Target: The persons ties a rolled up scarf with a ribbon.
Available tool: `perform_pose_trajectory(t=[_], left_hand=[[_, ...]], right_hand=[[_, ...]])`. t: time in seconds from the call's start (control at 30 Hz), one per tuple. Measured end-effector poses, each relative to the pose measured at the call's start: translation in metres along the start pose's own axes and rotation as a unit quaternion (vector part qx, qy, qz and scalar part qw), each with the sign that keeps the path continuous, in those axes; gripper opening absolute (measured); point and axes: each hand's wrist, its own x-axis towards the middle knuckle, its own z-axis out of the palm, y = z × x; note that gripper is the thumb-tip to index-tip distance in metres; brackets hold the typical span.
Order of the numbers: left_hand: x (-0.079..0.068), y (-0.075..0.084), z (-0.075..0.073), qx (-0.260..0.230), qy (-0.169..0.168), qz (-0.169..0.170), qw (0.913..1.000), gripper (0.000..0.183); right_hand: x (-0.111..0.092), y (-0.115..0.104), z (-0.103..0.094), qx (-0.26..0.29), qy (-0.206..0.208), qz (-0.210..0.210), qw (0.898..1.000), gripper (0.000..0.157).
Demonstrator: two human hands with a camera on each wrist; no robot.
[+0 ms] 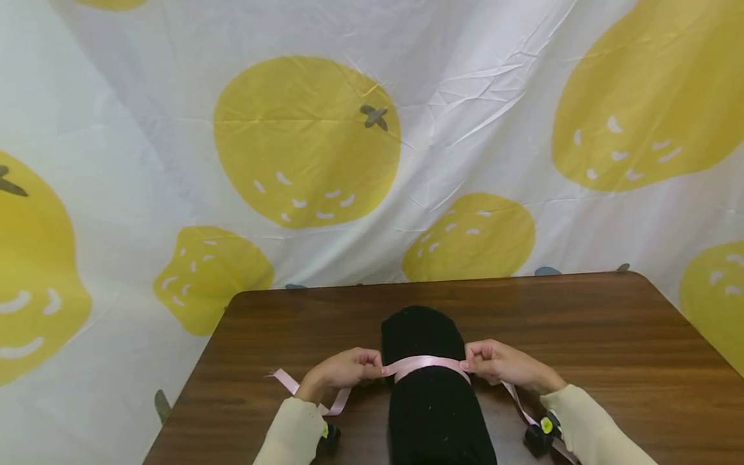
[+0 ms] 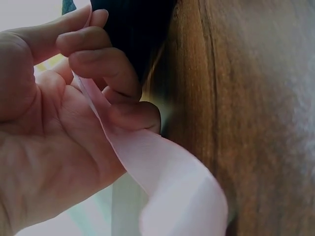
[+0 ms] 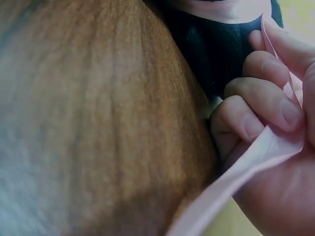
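Observation:
A long black padded form [image 1: 438, 413], covered in cloth, lies on the table and points away from me. Across its top runs a pink satin ribbon [image 1: 427, 361], with a second pass of ribbon visible just under it. At the form's left side my left hand [image 1: 347, 368] pinches the ribbon between thumb and index finger. My right hand [image 1: 508, 365] pinches it the same way on the right side. In the left wrist view a loose ribbon tail [image 2: 182, 191] runs out past the curled fingers. Another tail [image 3: 231, 182] hangs from the right hand in the right wrist view.
The brown wood-grain table [image 1: 610, 336] has rounded far corners. Behind it hangs a white cloth [image 1: 453, 116] printed with yellow fruit. The left ribbon end [image 1: 285, 380] lies past the left wrist. Dark wrist cameras [image 1: 539, 439] sit under both sleeves.

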Motion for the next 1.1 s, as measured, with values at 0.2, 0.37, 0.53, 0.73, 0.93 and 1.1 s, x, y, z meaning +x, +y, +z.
perform_pose_trajectory(t=[0.2,0.37,0.53,0.73,0.93,1.1], left_hand=[[0.000,-0.001,0.003,-0.016,0.008,-0.003,0.9998,0.028],[-0.001,0.002,0.005,-0.014,0.021,0.000,0.9997,0.027],[-0.003,0.009,0.005,0.022,0.042,0.000,0.9989,0.026],[-0.004,0.017,0.005,0.067,0.081,-0.005,0.9945,0.022],[-0.005,0.018,0.005,0.079,0.103,0.009,0.9915,0.017],[-0.008,0.020,0.005,0.086,0.113,0.014,0.9897,0.016]], right_hand=[[-0.001,0.000,0.001,0.019,-0.003,-0.007,1.000,0.027],[-0.001,-0.002,0.002,-0.015,0.010,-0.007,1.000,0.025],[-0.001,-0.005,0.001,-0.062,0.017,-0.002,0.998,0.021],[-0.003,-0.012,0.002,-0.109,0.024,-0.020,0.994,0.017],[-0.003,-0.024,0.005,-0.170,0.056,-0.025,0.984,0.016],[-0.004,-0.036,0.007,-0.225,0.085,-0.019,0.970,0.015]])
